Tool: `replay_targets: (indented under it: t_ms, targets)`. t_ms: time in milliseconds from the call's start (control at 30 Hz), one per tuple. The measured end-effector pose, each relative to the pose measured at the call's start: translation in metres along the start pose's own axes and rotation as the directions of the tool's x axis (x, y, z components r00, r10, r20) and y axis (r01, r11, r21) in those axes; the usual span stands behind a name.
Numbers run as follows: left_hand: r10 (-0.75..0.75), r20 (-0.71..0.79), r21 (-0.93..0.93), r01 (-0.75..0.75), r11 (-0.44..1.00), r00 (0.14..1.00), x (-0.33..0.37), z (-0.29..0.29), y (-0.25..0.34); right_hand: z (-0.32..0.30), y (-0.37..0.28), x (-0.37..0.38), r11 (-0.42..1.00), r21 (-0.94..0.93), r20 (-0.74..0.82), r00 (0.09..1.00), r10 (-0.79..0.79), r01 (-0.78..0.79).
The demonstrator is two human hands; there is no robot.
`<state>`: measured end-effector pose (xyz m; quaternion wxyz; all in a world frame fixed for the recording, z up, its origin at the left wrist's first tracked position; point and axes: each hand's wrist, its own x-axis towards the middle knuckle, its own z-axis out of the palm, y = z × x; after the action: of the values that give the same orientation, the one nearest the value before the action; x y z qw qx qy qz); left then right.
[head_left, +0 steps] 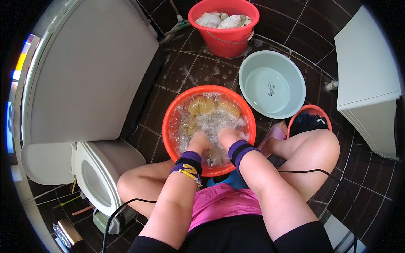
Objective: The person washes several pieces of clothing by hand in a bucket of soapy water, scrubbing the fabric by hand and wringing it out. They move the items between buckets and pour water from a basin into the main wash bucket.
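Observation:
An orange-red basin [167, 126] full of bubbly, foaming water stands on the floor between my legs. Wet tan-yellow cloth [201, 105] lies in it, bunched toward the far side and partly under the suds. My left hand [199, 140] dips into the water at the near left, and my right hand [229, 135] dips in just to its right. Foam hides the fingers of both, so whether either grips the cloth does not show. Purple and black bands circle both wrists; the left one also has a yellow strap.
A pale blue basin [257, 90] sits to the right. Behind stands a red bucket [223, 42] of light-coloured cloth; a small pink-red tub [322, 113] of dark clothes is by my right knee. At left are a toilet [95, 181] and a large grey-white appliance [93, 71]; a white cabinet [367, 63] is at right.

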<state>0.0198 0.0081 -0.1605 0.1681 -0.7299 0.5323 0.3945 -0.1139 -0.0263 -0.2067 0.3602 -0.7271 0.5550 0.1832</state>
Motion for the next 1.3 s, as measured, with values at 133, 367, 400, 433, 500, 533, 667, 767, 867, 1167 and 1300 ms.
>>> replay_targets:
  t_ms: [133, 367, 400, 433, 500, 533, 667, 767, 867, 1167, 1300]
  targets:
    - [-0.055, 0.156, 0.065, 0.046, 0.997, 0.986, 0.009, 0.000, -0.010, 0.000, -0.001, -0.005, 0.996, -0.045, 0.025, 0.997, -0.072, 0.073]
    - [0.170, -0.061, -0.197, -0.179, 0.964, 0.984, -0.037, -0.020, -0.023, -0.080, 0.004, -0.052, 0.975, -0.009, 0.018, 0.975, -0.221, 0.221]
    - [0.191, -0.062, -0.225, -0.200, 0.954, 0.980, -0.041, -0.021, -0.028, -0.083, 0.010, -0.057, 0.970, -0.018, -0.061, 0.968, -0.244, 0.243]
    - [0.215, -0.064, -0.250, -0.224, 0.942, 0.975, -0.046, -0.025, -0.032, -0.088, 0.016, -0.064, 0.965, -0.029, -0.143, 0.954, -0.263, 0.262]
    - [0.245, -0.051, -0.428, -0.243, 0.871, 0.968, -0.056, -0.028, -0.052, -0.095, 0.020, -0.075, 0.967, 0.003, -0.222, 0.943, -0.247, 0.254]
    - [0.228, -0.056, -0.531, -0.222, 0.817, 0.972, -0.066, -0.034, -0.057, -0.109, 0.021, -0.085, 0.959, 0.067, -0.228, 0.940, -0.252, 0.274]
    - [0.253, -0.153, -0.777, -0.275, 0.566, 0.955, -0.119, -0.061, -0.048, -0.143, 0.012, -0.129, 0.893, 0.275, -0.367, 0.897, -0.246, 0.357]
    - [0.345, -0.282, -0.793, -0.419, 0.442, 0.896, -0.145, -0.064, -0.023, -0.140, -0.005, -0.152, 0.716, 0.458, -0.519, 0.813, -0.266, 0.527]
    - [0.386, -0.427, -0.617, -0.576, 0.536, 0.818, -0.164, -0.053, 0.012, -0.130, -0.044, -0.184, 0.582, 0.513, -0.552, 0.762, -0.339, 0.631]
    - [0.189, -0.739, -0.535, -0.733, 0.420, 0.647, -0.179, -0.056, 0.031, -0.127, -0.043, -0.229, 0.403, 0.312, -0.847, 0.444, -0.293, 0.860]
    - [0.177, -0.819, -0.457, -0.807, 0.374, 0.546, -0.201, -0.082, 0.022, -0.097, -0.012, -0.200, 0.153, 0.792, -0.601, 0.799, 0.020, 0.592]
